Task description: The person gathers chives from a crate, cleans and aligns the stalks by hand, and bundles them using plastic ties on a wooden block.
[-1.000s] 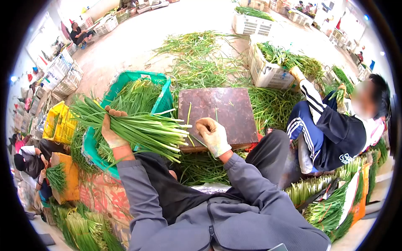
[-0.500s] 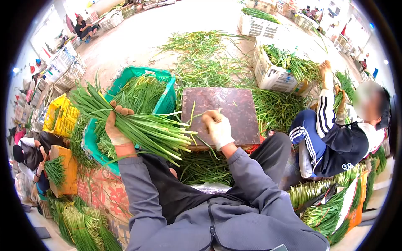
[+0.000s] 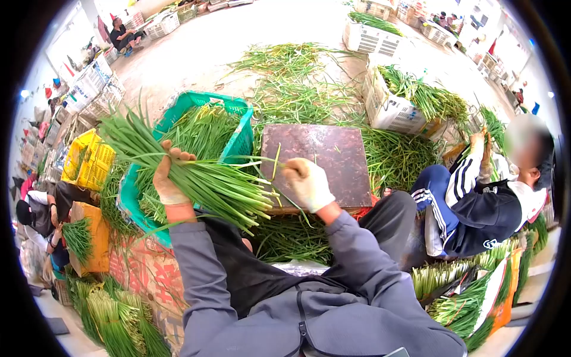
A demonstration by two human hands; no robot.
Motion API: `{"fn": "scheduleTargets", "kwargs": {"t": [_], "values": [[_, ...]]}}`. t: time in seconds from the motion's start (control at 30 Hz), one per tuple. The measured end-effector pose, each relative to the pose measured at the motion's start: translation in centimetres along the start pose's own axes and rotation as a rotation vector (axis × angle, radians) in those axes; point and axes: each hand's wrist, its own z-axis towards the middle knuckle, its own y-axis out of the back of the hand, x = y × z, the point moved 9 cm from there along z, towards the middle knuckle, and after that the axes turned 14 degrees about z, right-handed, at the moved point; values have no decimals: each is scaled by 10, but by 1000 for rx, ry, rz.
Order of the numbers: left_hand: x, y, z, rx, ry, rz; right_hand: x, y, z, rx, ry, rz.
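Note:
My left hand (image 3: 171, 174) is wrapped round a thick bunch of garlic chives (image 3: 223, 187), the leafy tops pointing left and the pale stem ends right. My right hand (image 3: 309, 183), in a pale glove, is closed just right of the stem ends, above a dark board (image 3: 336, 154). Its fingertips meet the end of a thin chive leaf (image 3: 262, 159) that stretches over from the bunch. A yellowish blade hangs beside those fingertips. Behind the bunch, a green crate (image 3: 242, 134) holds more chives.
Loose chives (image 3: 297, 89) litter the floor beyond the board. A white crate (image 3: 386, 110) of chives stands at right, near a seated co-worker (image 3: 482, 202). At left are a yellow crate (image 3: 98, 160) and another person. Bundled chives (image 3: 116, 321) lie at lower left and lower right.
My right hand has shifted slightly, and a thin leaf now stretches towards its fingertips. My left hand keeps hold of the bunch. The co-worker at right has lowered an arm.

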Motion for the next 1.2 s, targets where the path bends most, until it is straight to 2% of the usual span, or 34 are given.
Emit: {"fn": "scheduleTargets", "kwargs": {"t": [0.03, 0.1, 0.13, 0.2, 0.27, 0.3, 0.33, 0.37, 0.43, 0.47, 0.53, 0.57, 0.63, 0.67, 0.73, 0.77, 0.8, 0.83, 0.9, 0.93, 0.97, 1.0, 1.07, 1.13, 1.17, 1.2], "values": [[-4, 5, 1, 8, -14, -27, -26, 17, -5, -40, -57, -36], [-9, 7, -1, 33, -25, -23, -114, 28, -27, 243, -487, -154], [-10, 7, -1, 49, -31, -38, -111, 33, -34, 235, -489, -156], [-12, -4, -1, 65, -62, -4, -89, 28, -43, 407, -281, -550], [-1, -11, -3, 54, -25, -17, -49, 6, -24, 306, -188, -294], [2, -15, -4, 61, 0, -26, -10, -4, -17, 227, -47, -52], [11, -19, -2, 106, 25, -51, 6, -18, -13, 196, -28, 90], [14, -24, -3, 115, 26, -45, 36, -30, -7, 259, -50, 84], [23, -40, -4, 192, 56, -29, 55, -54, 3, 299, 101, 2], [26, -43, -4, 203, 74, -32, 48, -54, 6, 297, 104, 3], [22, -42, -3, 203, 63, -39, 53, -50, 15, 310, 86, 290], [20, -40, -4, 201, 52, -50, 25, -41, 5, 287, -294, 523], [12, -33, -5, 164, 19, -15, -10, -30, -13, 184, -436, 1215], [6, -32, -3, 181, -1, -83, -46, -15, -16, 140, -338, 1198], [-5, -30, -3, 193, -48, -184, -68, 15, -27, 12, -380, 1367], [-8, -29, -1, 199, -46, -183, -79, 26, -38, -70, -521, 1547], [-13, -29, -1, 219, -65, -219, -121, 38, -51, -87, -642, 1101], [-15, -31, -2, 239, -81, -257, -130, 52, -57, 88, -678, 425], [-13, -35, 3, 235, -73, -264, -139, 52, -64, 324, -548, -458], [-11, -36, 3, 247, -67, -229, -109, 51, -52, 116, -457, -254], [-9, -34, -1, 248, -64, -195, -88, 45, -46, 127, -422, -170], [-3, -29, 0, 214, -30, -155, -67, 39, -39, 44, -264, -70], [14, -30, 0, 164, 49, -96, 4, 16, -16, 165, -2, -26], [42, -30, 4, 37, 193, -2, 30, -19, -3, 315, 135, -42], [51, -37, 6, 38, 194, -2, 38, -37, 1, 384, 196, -84], [71, -39, 5, -64, 316, 98, 24, -57, 2, 520, 48, 34]]}}
